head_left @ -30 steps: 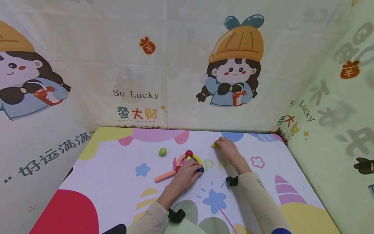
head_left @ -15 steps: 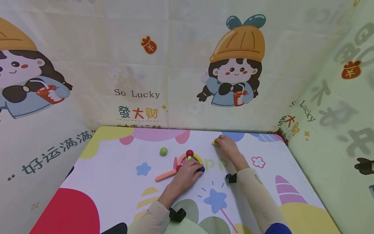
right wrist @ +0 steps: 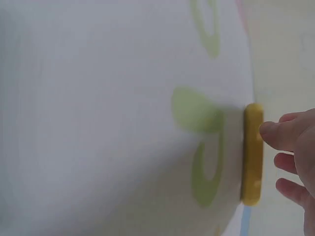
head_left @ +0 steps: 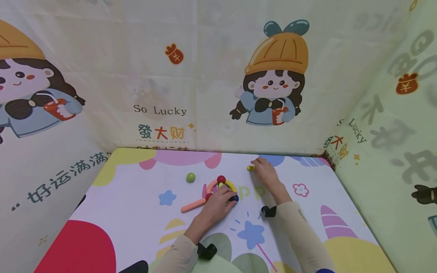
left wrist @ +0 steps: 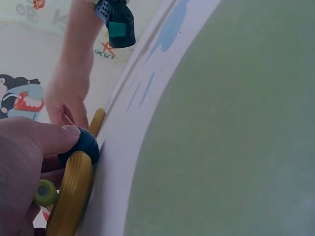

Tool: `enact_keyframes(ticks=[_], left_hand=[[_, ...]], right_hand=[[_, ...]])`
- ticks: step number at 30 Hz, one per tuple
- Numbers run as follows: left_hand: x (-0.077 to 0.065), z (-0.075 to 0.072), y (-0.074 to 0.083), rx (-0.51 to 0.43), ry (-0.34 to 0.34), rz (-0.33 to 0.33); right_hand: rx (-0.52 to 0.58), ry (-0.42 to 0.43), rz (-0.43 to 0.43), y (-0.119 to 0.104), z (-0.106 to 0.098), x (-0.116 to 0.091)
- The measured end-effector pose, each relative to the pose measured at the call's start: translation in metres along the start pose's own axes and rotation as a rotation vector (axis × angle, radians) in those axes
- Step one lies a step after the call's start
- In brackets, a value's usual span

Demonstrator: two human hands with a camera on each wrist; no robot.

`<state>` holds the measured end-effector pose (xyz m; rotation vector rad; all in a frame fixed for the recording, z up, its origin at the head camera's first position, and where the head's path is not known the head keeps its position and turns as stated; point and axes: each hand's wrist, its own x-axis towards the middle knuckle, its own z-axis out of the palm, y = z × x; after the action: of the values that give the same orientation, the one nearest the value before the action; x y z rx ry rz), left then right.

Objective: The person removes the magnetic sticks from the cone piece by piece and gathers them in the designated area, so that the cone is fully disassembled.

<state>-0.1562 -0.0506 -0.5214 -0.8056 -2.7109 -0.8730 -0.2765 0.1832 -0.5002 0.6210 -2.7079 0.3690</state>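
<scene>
My left hand (head_left: 219, 203) holds an assembled toy of magnetic balls and rods. In the left wrist view, its thumb presses on a dark blue ball (left wrist: 84, 145), beside a curved yellow piece (left wrist: 74, 196) and a green rod end (left wrist: 46, 192). A red ball (head_left: 221, 179) tops the ring, a pink arc (head_left: 211, 185) lies at its left, and a straight pink rod (head_left: 193, 205) sticks out lower left. Farther back, my right hand (head_left: 268, 175) grips a short yellow rod (right wrist: 253, 155) at the tabletop; its thumb touches the rod while the other fingertips' contact is unclear.
A loose green ball (head_left: 190, 177) lies left of the toy on the patterned tabletop (head_left: 136, 204). Printed cloth walls (head_left: 211, 76) rise behind the table and along its sides. A black object (head_left: 136, 267) shows at the lower edge.
My right hand and the yellow rod have shifted very slightly toward the table's back. The left hand and the toy stay put; the head view sways a little.
</scene>
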Motion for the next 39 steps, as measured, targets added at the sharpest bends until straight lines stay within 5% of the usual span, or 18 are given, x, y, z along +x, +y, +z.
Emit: enact_keyframes(ticks=[6, 12, 25, 31, 39], left_hand=[[0.000, -0.002, 0.001, -0.013, -0.016, -0.022], [0.001, -0.010, 0.003, -0.060, -0.012, -0.062], [0.003, -0.040, -0.016, -0.122, 0.211, -0.186], [0.000, -0.044, -0.031, -0.100, 0.256, -0.289], [-0.003, -0.048, -0.042, -0.071, 0.177, -0.376]], right_hand=[[0.123, 0.076, 0.054, -0.019, -0.007, -0.005], [0.230, 0.043, 0.168, -0.041, -0.008, -0.018], [0.342, -0.091, 0.309, -0.090, -0.011, -0.033], [0.316, -0.100, 0.250, -0.110, -0.004, -0.035], [0.267, -0.170, 0.202, -0.130, 0.002, -0.037]])
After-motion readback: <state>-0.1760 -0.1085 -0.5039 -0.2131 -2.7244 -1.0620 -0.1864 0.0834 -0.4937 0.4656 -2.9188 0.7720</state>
